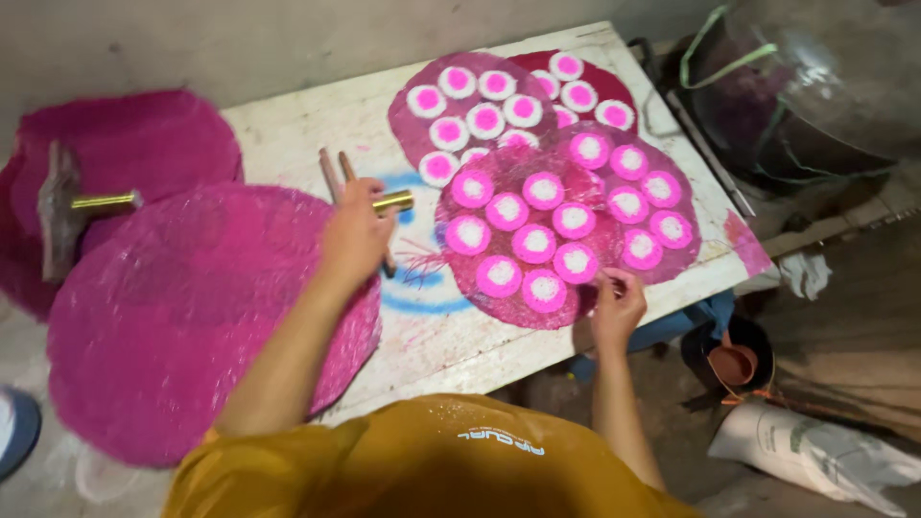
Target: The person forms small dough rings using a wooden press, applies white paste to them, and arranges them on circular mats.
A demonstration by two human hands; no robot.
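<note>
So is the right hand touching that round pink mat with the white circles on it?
Touching. The head view shows the right hand with fingertips pinching the near edge of the round pink mat.

Bare white table (288, 134) lies open behind; pink discs (537, 245) crowd the right (overlapping mats).

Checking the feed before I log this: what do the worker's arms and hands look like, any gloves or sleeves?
Both arms are bare below the short sleeves of a mustard-yellow shirt. The left hand and right hand show no gloves; no watch or bands show.

Left hand (357, 235) gripping brass punch (393, 201); right hand (617, 305) at pink mat (537, 240).
</note>
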